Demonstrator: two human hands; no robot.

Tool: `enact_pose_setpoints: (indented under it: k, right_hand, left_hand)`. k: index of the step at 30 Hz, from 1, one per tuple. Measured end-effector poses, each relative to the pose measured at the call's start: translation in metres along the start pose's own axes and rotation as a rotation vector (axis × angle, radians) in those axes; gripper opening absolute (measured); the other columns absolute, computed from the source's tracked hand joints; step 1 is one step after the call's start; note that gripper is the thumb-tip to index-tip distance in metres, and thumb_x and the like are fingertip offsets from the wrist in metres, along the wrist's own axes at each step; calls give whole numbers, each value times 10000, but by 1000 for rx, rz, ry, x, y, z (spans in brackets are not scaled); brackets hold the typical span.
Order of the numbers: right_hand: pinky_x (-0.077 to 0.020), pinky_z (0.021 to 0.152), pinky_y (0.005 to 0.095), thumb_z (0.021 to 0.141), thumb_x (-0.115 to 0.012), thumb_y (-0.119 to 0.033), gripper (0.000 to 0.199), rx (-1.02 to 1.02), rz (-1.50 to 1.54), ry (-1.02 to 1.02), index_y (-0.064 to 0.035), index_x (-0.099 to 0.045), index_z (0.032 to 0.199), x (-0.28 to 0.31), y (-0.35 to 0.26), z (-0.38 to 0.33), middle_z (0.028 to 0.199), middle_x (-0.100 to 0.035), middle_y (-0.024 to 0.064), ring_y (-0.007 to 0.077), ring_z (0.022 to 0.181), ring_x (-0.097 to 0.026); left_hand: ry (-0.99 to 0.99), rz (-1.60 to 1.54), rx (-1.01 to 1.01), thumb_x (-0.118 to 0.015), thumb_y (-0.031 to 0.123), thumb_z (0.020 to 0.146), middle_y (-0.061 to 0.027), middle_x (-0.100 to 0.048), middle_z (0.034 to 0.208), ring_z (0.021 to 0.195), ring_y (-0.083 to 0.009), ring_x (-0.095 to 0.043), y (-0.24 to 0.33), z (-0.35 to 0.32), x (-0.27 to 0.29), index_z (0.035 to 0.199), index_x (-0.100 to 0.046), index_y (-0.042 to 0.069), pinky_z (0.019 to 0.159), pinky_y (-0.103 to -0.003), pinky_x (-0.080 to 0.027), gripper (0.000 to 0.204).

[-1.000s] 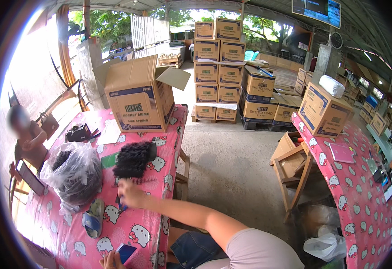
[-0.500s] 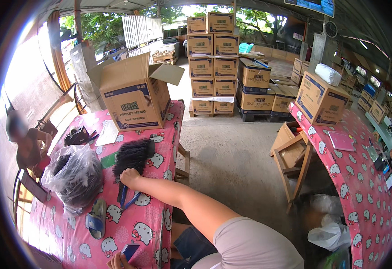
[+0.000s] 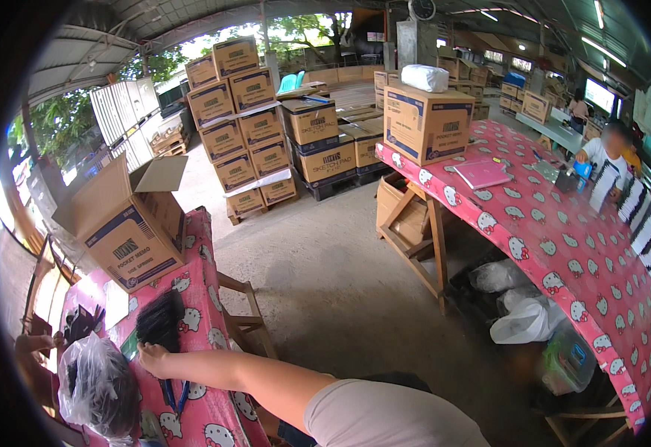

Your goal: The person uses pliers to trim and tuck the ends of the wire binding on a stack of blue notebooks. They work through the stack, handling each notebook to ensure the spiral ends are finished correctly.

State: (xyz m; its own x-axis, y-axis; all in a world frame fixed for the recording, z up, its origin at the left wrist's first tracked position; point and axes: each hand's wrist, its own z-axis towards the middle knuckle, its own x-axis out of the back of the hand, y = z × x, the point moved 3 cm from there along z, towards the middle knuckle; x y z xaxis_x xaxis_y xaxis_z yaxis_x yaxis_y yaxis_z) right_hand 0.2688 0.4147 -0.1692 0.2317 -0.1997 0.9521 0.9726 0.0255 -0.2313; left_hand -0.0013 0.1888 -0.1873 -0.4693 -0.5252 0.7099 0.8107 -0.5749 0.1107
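My right hand point(image 3: 153, 359) reaches across to the pink patterned table point(image 3: 205, 261) on the left. Its fingers are closed at the near end of a bunch of black spiral binding coils point(image 3: 159, 320); how many it grips is hidden. Just below this hand lie blue-handled pliers point(image 3: 176, 396). A green card point(image 3: 129, 346) shows beside the coils. To the left, a clear plastic bag point(image 3: 98, 387) holds more dark coils. My left hand is out of view.
An open carton point(image 3: 135, 246) stands at the table's far end, near a white sheet point(image 3: 117, 307). Another person's hand point(image 3: 36, 344) shows at far left. Across the aisle, a second pink table point(image 3: 489, 216) bears a closed carton point(image 3: 426, 127) and pink notebook point(image 3: 482, 175). Stacked cartons point(image 3: 247, 127) stand behind.
The view has swung to the right, so the left table sits lower left. My left hand, earlier holding a small blue pad, has left the picture. My right hand stays at the coils.
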Motion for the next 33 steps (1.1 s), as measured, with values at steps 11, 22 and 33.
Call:
enact_pose_setpoints:
  k: [11,22,33]
  right_hand:
    - [-493,779,371,795,-594,-59,362,334,560,-79,-8,-538,1150,33,-57,-120,1035,-623,166,329,974,-589]
    - [-473,618,387,770,-649,-128,121,259,1208,-24,-8,-653,788,-8,-95,-187,767,-639,165,298,716,-638]
    - [-472,580,359,735,-701,-101,128,101,1266,-96,-1,-630,768,17,-82,-188,679,-636,137,290,640,-634]
  left_hand:
    - [23,-85,-74,-605,223,888,-153,-680,899,800,-331,-624,2,4,9,943,-686,-2,775,-429,-486,246]
    - [9,-135,155,-716,267,809,-97,-693,782,718,-271,-626,37,26,24,788,-714,24,751,-390,-489,244]
    - [56,-181,208,-755,214,770,-88,-685,773,707,-261,-630,29,19,18,770,-704,19,795,-399,-480,202]
